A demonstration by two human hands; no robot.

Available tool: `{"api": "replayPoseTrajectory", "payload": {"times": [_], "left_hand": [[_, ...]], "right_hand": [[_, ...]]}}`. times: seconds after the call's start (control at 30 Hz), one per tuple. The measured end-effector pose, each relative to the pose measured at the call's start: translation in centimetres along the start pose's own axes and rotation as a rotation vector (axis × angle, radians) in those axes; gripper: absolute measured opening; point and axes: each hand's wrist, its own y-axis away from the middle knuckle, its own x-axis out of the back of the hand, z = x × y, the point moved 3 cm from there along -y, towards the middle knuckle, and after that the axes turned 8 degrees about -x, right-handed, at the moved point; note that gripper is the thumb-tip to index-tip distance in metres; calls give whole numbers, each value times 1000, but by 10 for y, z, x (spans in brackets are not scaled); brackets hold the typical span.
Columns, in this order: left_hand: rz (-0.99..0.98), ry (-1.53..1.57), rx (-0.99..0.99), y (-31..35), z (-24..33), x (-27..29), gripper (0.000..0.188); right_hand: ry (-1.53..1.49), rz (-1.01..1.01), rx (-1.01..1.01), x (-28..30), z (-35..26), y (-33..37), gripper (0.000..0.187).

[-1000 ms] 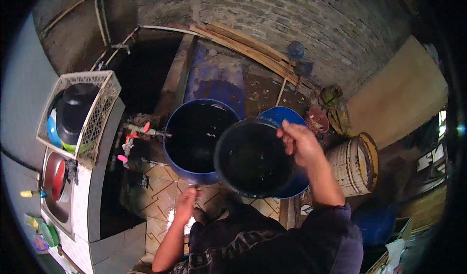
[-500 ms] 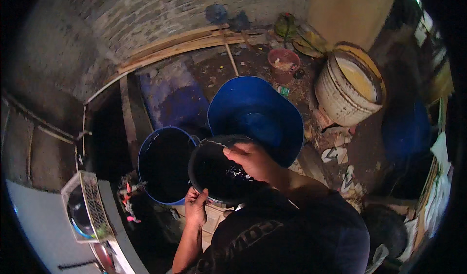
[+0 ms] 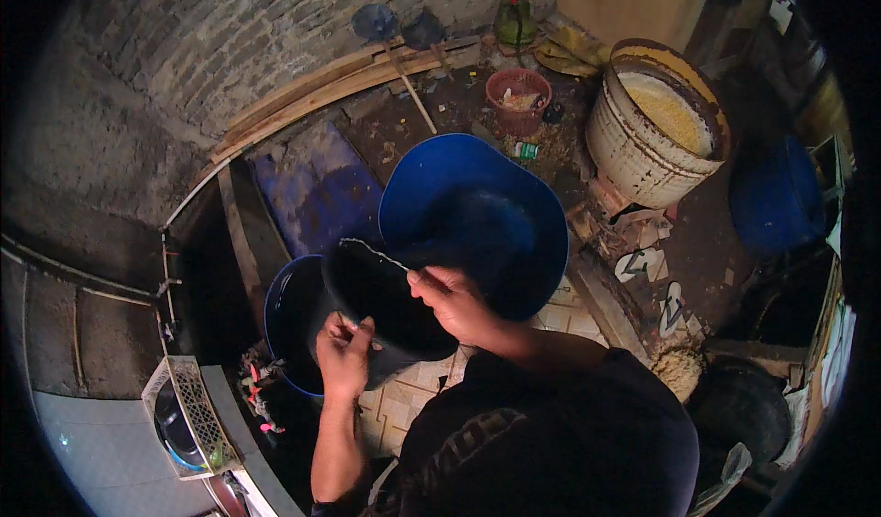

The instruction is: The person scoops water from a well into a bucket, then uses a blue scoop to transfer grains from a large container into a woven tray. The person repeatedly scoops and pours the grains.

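Head view: I log left hand point(image 3: 343, 355) pinching black bucket point(image 3: 384, 304) at its rim, right hand point(image 3: 451, 302) pinching the wire handle point(image 3: 374, 250); blue tub point(image 3: 450, 176) beyond.

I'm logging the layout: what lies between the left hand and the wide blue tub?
The head view shows the dark bucket between them, the left hand at its near edge, the wide blue tub beyond.

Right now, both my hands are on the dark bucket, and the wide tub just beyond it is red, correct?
Not quite: the head view shows the wide tub is blue, not red. Your left hand and right hand are indeed on the dark bucket.
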Motion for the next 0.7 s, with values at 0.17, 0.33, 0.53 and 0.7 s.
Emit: {"api": "replayPoseTrajectory", "payload": {"times": [0.17, 0.33, 0.53, 0.7], "left_hand": [[-43, -314, -206, -12, 20, 6, 28], [-104, -651, -342, -13, 68, -6, 25], [-285, -972, -626, -11, 103, -34, 17], [-303, -870, -669, -2, 108, -13, 17]], "right_hand": [[-235, -61, -83, -3, 1, 0, 34], [-400, -74, -79, -4, 1, 4, 33], [-616, 132, 25, -1, 51, -1, 36], [-644, 210, -10, 11, 63, 0, 37]]}}
